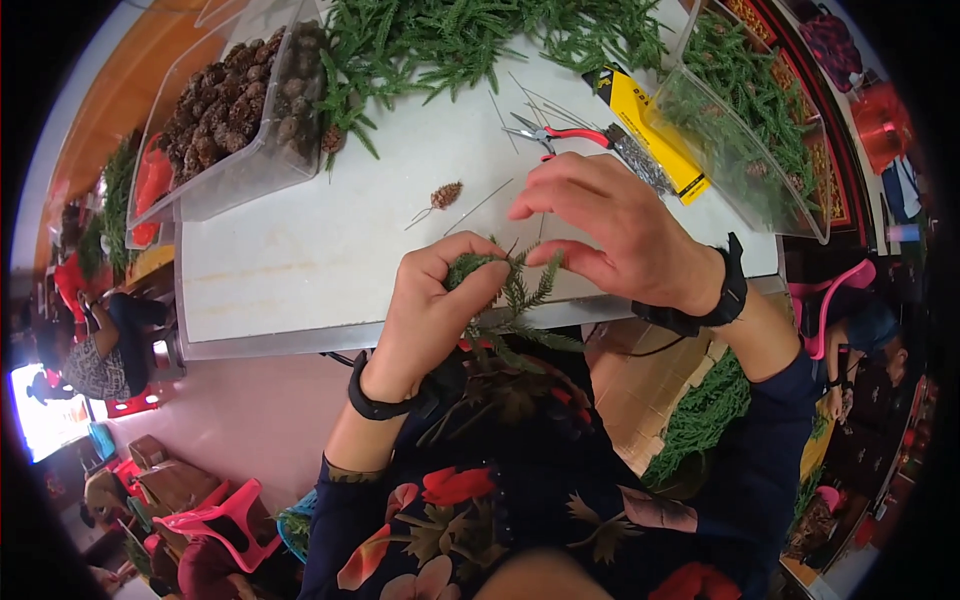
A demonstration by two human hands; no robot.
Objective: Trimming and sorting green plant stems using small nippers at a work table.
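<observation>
My left hand (430, 300) pinches an artificial pine sprig (520, 300) between thumb and fingers at the table's near edge. Its green needled branches hang toward my lap. Close to the right of the sprig's top, my right hand (630, 225) is raised with thumb and fingers apart, and I see nothing in it. Beyond my hands, a small brown pine cone (446, 195) with a wire tail lies on the white table (270, 270). A loose straight wire (478, 206) rests beside it. Pliers with red handles (575, 134) lie farther back, near several thin wires (540, 103).
At the left, a clear plastic bin (235, 195) holds many pine cones. Green sprigs (430, 45) cover the table's far side. A yellow package (660, 130) lies by another clear bin (745, 165) of greenery. Below right stands a cardboard box (625, 400). Other people sit at both sides.
</observation>
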